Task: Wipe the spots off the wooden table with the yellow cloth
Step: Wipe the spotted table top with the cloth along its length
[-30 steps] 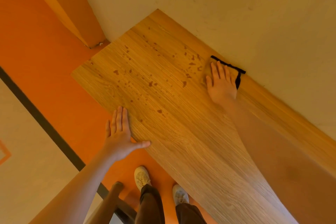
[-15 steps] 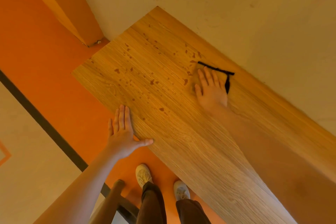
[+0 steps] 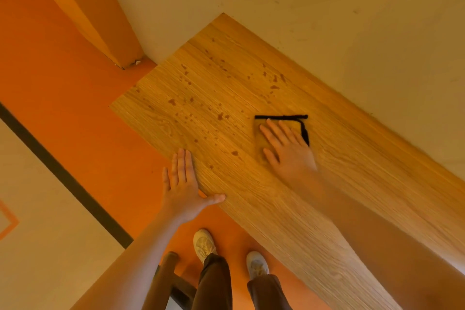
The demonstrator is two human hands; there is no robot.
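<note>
The wooden table (image 3: 276, 209) runs along the wall, its far-left part dotted with several dark spots (image 3: 221, 116). A yellow cloth (image 3: 261, 131) with a black edge lies flat in the middle of the table. My right hand (image 3: 286, 151) presses flat on the cloth, fingers spread, covering most of it. My left hand (image 3: 183, 184) rests flat on the table's near edge, fingers apart, thumb on the wood, holding nothing.
A cream wall (image 3: 327, 20) borders the table's far side. An orange pillar (image 3: 95, 12) stands at the table's left end. Below are the orange floor (image 3: 63, 88), my two shoes (image 3: 203, 241) and a dark wooden chair part (image 3: 166, 277).
My right hand has slid the cloth away from the wall toward the near edge, across the spotted area. Some spots near the wall side are gone. My left hand has stayed put.
</note>
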